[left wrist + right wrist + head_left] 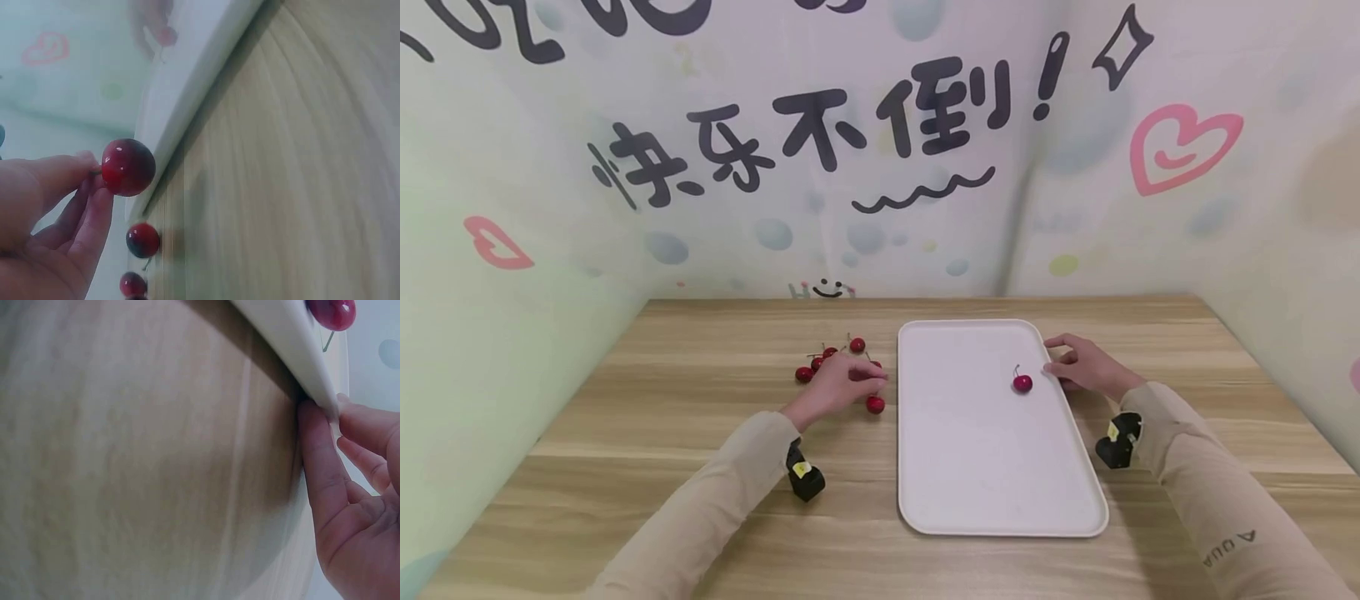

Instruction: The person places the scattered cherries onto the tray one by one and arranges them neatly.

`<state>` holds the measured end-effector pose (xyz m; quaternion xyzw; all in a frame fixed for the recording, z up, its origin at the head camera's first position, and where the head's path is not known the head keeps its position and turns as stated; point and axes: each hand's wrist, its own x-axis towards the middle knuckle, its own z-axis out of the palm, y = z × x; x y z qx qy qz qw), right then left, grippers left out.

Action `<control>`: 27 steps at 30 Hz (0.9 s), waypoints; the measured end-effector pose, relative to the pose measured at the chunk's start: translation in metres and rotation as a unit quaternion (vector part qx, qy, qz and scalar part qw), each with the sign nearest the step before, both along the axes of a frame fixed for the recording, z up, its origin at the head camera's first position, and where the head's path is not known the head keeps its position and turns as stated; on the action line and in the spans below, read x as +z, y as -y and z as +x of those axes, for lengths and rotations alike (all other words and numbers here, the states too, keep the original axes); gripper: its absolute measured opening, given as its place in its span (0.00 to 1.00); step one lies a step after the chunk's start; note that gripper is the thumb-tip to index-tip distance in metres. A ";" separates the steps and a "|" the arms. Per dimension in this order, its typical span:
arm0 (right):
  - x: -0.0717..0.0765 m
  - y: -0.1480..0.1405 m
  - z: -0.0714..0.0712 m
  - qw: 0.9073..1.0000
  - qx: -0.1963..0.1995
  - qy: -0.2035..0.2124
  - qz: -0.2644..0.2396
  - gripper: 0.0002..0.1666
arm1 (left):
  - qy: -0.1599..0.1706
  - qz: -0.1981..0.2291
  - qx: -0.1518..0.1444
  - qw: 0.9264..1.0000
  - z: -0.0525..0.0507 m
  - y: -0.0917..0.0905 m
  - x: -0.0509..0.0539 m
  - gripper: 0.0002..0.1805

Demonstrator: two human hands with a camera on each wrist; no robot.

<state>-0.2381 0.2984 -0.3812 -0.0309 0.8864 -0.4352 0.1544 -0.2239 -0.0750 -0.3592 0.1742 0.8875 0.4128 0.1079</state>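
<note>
My left hand pinches a dark red cherry by its stem between thumb and fingertips. In the head view this cherry hangs just left of a white tray. Several other cherries lie on the table behind and beside that hand, partly hidden by it. One cherry with its stem up sits on the tray near the right rim. My right hand grips the tray's right rim, fingers on both sides of it.
The wood-grain table carries the tray right of its middle. A printed cloth wall closes off the back and both sides. Each wrist wears a small black camera.
</note>
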 end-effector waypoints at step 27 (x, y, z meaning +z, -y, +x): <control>0.002 0.001 0.002 1.000 -0.002 0.004 -0.018 0.30 | 0.089 0.110 -0.051 0.989 0.006 -0.084 -0.002 0.10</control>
